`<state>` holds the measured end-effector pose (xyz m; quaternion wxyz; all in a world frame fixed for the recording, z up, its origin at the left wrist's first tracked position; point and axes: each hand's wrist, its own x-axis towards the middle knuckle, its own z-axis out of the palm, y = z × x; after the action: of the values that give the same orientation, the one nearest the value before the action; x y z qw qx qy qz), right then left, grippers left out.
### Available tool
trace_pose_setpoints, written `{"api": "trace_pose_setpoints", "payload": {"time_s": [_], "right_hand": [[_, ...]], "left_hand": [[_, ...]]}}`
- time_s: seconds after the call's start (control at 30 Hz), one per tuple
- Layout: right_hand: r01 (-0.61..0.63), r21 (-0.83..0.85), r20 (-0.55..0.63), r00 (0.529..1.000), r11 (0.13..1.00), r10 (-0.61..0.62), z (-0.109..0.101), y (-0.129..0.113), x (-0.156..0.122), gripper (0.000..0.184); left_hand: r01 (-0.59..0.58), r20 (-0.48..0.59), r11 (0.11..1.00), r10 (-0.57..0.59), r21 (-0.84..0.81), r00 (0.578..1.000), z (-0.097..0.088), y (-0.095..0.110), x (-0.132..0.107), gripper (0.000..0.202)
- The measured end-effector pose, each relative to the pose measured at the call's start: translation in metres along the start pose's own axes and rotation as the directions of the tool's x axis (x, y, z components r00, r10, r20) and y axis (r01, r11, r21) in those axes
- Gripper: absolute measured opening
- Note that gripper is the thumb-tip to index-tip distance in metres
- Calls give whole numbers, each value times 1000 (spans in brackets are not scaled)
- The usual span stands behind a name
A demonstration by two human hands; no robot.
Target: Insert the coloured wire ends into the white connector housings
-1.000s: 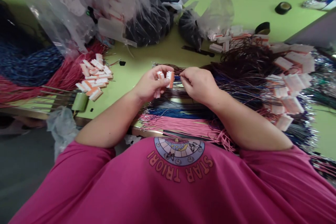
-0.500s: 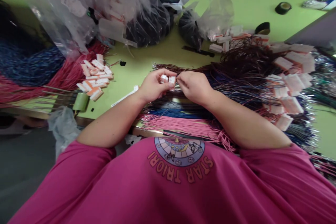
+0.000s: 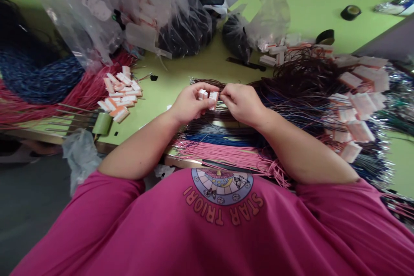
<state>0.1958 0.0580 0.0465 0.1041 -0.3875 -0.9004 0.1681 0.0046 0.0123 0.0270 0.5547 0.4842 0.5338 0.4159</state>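
Note:
My left hand (image 3: 191,102) is closed around white-and-orange plastic connectors (image 3: 212,96), gripped between thumb and fingers. Close beside them, my right hand (image 3: 243,104) is pinched at the connector's right side; what its fingertips hold is too small to make out, though it may be a thin wire. Under both hands lie bundles of dark wires (image 3: 226,114), with blue wires (image 3: 207,139) and pink wires (image 3: 220,152) nearer my body. Several more white-and-orange connectors (image 3: 121,95) lie piled to the left of my left hand.
Wired connectors (image 3: 359,99) are heaped at the right. Clear plastic bags (image 3: 184,21) with dark contents stand at the back. A green cylinder with metal rods (image 3: 102,123) sits at the left table edge. Black tape rolls (image 3: 351,12) lie at the back right.
The view has shifted slightly. My left hand still grips the connectors, and my right hand stays pinched beside them with only a tiny shift.

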Motion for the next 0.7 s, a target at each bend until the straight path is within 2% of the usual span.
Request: {"api": "trace_pose_setpoints", "payload": {"time_s": [0.07, 0.17, 0.2, 0.27, 0.33, 0.4, 0.57, 0.7], "right_hand": [[19, -55, -7, 1000, 998, -20, -8, 1, -2, 34], [43, -179, -69, 996, 983, -56, -15, 1, -7, 36], [57, -224, -51, 996, 973, -70, -16, 1, -8, 36], [109, -285, 101, 991, 952, -83, -12, -1, -9, 36], [158, -293, 307, 949, 943, -64, -6, -3, -9, 35], [174, -276, 418, 907, 945, -46, -1, -3, -7, 34], [166, -278, 390, 919, 946, -47, 1, -2, -5, 36], [154, -268, 414, 910, 951, -30, 4, -1, -5, 35]], "left_hand": [[-24, -48, 1000, 24, 1, 999, -5, -1, 4, 34], [-75, -192, 997, 77, 14, 978, -15, -4, 12, 30], [-94, -236, 995, 96, 19, 967, -18, -5, 14, 30], [-107, -278, 994, 113, 39, 954, -21, -6, 17, 31], [-83, -275, 994, 98, 66, 956, -23, -6, 19, 32], [-53, -266, 995, 72, 79, 961, -22, -5, 18, 33], [-52, -273, 997, 66, 59, 960, -18, -1, 16, 30], [-28, -241, 999, 38, 43, 970, -18, 0, 14, 29]]}}
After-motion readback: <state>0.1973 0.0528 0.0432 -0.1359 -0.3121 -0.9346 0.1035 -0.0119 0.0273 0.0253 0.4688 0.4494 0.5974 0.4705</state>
